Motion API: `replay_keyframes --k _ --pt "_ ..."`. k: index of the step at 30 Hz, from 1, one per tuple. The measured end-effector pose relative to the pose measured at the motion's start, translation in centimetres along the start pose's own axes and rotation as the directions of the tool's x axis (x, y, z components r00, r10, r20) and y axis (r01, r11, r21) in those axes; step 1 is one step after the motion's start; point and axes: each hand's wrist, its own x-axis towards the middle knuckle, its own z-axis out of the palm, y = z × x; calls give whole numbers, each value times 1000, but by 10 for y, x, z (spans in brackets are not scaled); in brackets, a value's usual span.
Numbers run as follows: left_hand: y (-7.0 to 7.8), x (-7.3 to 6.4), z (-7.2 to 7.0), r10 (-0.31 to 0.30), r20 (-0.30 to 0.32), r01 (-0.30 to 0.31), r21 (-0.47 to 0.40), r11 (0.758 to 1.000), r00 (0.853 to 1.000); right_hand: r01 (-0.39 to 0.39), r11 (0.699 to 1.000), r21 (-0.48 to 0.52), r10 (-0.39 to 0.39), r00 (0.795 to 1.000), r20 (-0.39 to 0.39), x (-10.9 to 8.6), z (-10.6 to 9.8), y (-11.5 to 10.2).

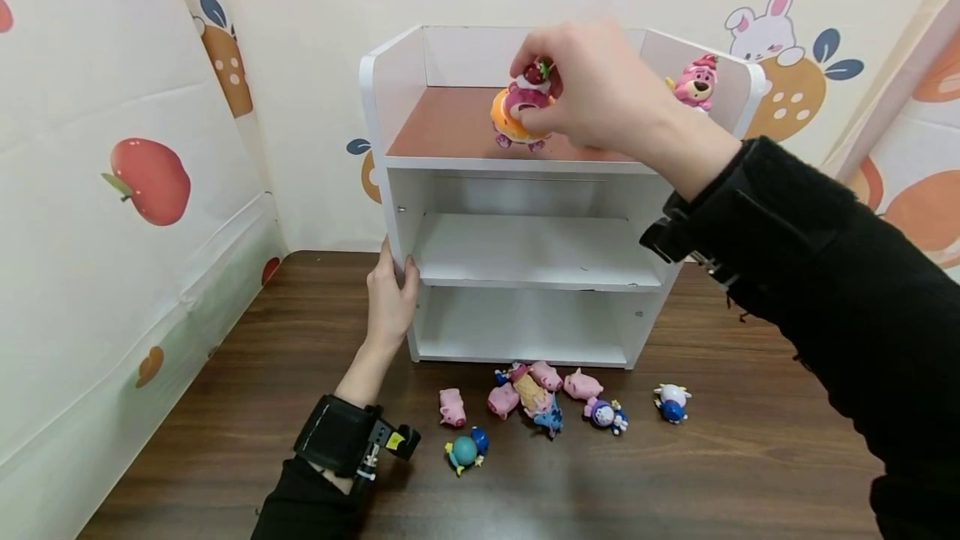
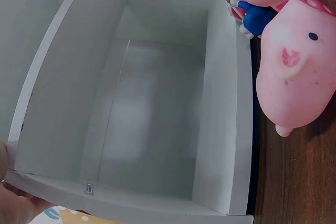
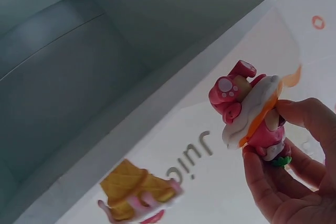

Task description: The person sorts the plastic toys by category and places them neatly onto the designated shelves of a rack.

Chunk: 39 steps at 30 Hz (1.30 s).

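Note:
My right hand [image 1: 603,82] pinches a pink bear figurine [image 1: 504,113] between thumb and fingers, above the brown top shelf of a small white shelf unit [image 1: 517,248]. The figurine wears an orange-and-white ring and has a dark red cherry with a green leaf on its head; in the right wrist view its feet [image 3: 227,88] show. With my left hand [image 1: 388,307] I hold the unit's left side panel, thumb at the front edge. A second pink bear figurine [image 1: 696,83] stands at the right end of the top shelf, its waffle-cone base [image 3: 134,190] visible in the right wrist view.
In front of the unit, several small figurines lie on the dark wooden table [image 1: 735,457]: pink pigs [image 1: 452,407], a teal-and-blue one [image 1: 463,452], a cone-shaped one [image 1: 531,394] and a white-and-blue one [image 1: 672,402]. Printed wall sheets [image 1: 300,65] stand behind and at both sides.

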Motion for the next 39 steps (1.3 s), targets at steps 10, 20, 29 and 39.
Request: replay_keyframes --k 10,20,29,39 --pt "0 -1 1 0 -1 0 7 1000 1000 -66 998 12 66 996 57 19 6 5" --pt "3 -1 2 3 -1 -3 4 1000 1000 -116 993 29 111 985 134 30 9 9" --pt "4 -2 3 -2 -6 2 12 1000 1000 -134 991 -19 135 967 215 34 8 10" --pt "3 -2 3 -3 -7 3 8 1000 1000 -152 988 -32 156 954 255 33 7 11"
